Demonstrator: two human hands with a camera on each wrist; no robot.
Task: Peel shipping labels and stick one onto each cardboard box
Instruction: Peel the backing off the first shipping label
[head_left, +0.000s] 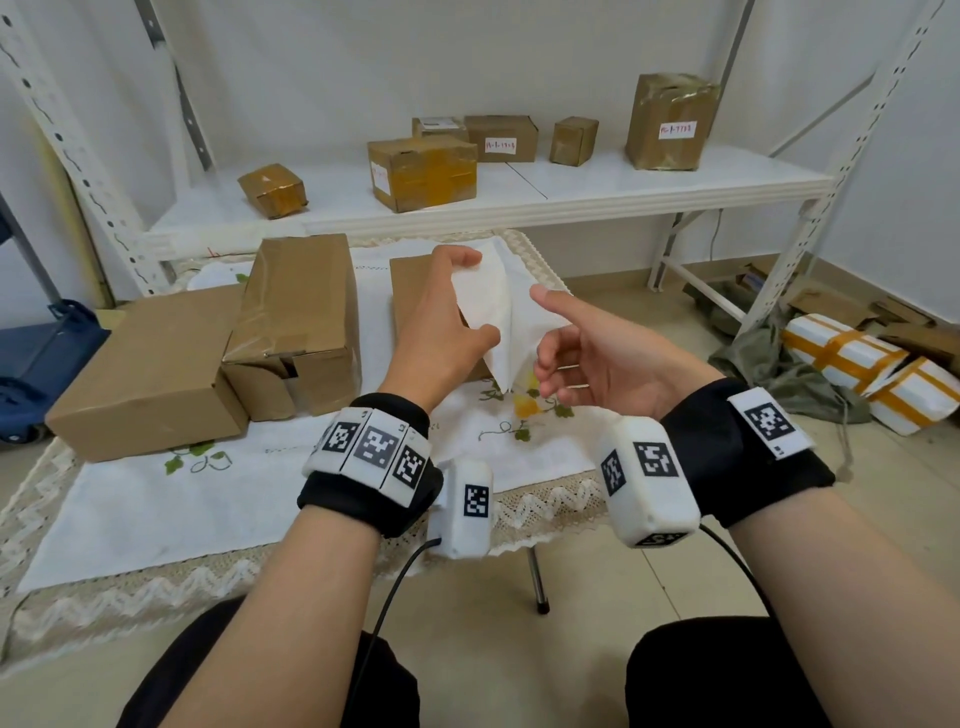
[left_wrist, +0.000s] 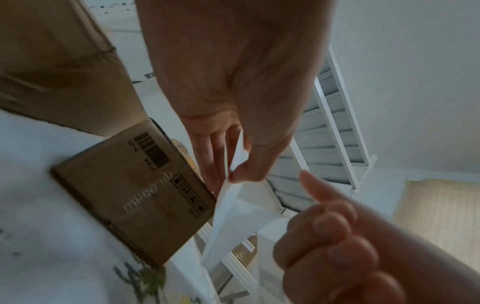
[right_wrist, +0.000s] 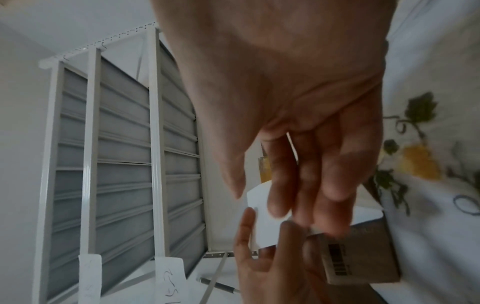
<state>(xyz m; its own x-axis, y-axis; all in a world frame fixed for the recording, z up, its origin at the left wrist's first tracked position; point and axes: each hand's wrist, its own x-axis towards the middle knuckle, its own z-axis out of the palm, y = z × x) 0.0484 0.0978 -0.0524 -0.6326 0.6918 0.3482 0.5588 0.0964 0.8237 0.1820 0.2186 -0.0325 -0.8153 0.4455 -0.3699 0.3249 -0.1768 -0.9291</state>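
Note:
My left hand (head_left: 475, 296) is raised over the table and pinches a white label sheet (head_left: 488, 306) between thumb and fingers. The sheet (left_wrist: 226, 216) hangs down in two flaps from that pinch (left_wrist: 233, 172). My right hand (head_left: 543, 332) is just right of the sheet, thumb sticking out, fingers loosely curled beside the lower flap; I see no grip. Behind the hands a brown box (head_left: 410, 291) with a printed barcode (left_wrist: 153, 152) lies on the cloth. A taller taped box (head_left: 301, 317) and a wide flat box (head_left: 145, 364) stand to its left.
The low table carries a white embroidered cloth (head_left: 156, 509). Behind it a white shelf (head_left: 597, 182) holds several brown boxes, some bearing white labels (head_left: 677, 130). White parcels with orange tape (head_left: 857, 364) lie on the floor at right. A blue cart (head_left: 31, 364) stands at left.

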